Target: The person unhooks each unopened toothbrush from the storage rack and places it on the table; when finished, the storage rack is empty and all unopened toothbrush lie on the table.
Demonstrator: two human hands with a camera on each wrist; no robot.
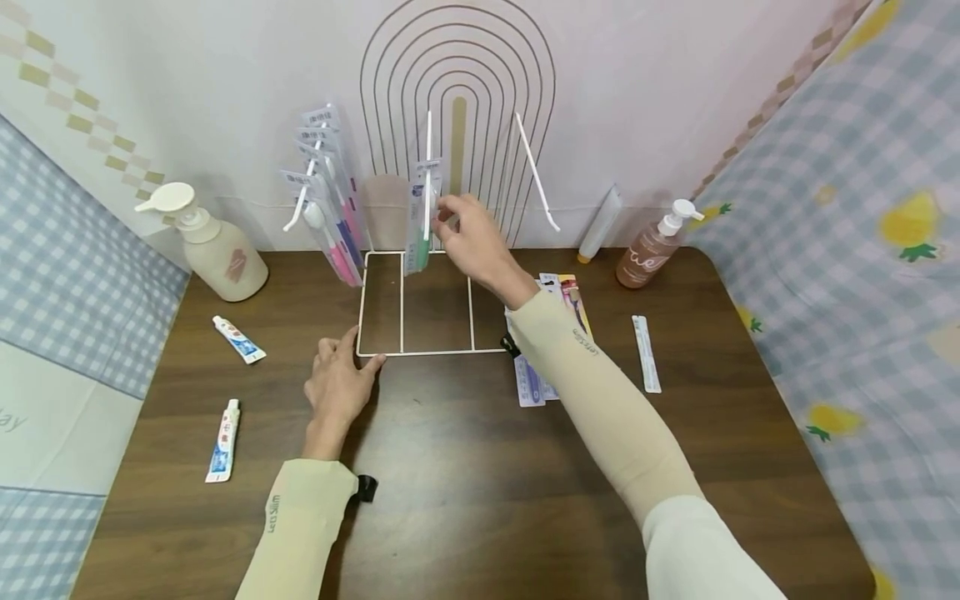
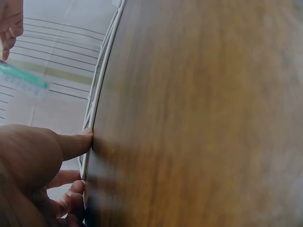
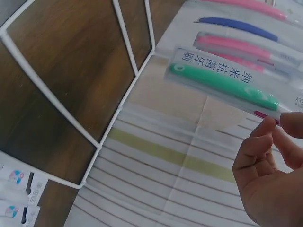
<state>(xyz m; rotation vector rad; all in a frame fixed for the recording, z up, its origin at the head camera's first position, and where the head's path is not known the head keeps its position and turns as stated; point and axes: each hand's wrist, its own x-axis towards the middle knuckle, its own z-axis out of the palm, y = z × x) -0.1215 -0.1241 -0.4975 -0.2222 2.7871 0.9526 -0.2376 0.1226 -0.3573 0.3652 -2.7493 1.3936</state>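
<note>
Pinching now at the side edge of the green toothbrush pack, the right hand has thumb and forefinger drawn together, other fingers loosely bent. The pack hangs on the middle hook, just left of those fingertips. Light stuff, this, by my reckoning: a stiff, clear shell, smooth enough to slip, more likely to swing or crease than break. Best hold? Up by the card at the top, close to the hook, or both side edges together.

Down and nearer the body, the left hand grips the near-left corner of the wire rack, thumb in front, fingers behind; that should steady a thin frame.

What's in the way? Left of the right hand, the left hook and its row of hanging packs; right of it, the right hook juts forward, one to mind. Under the right forearm lie loose packs. Beyond the left hand's outer side, two toothpaste tubes and a cream pump bottle, well apart.
</note>
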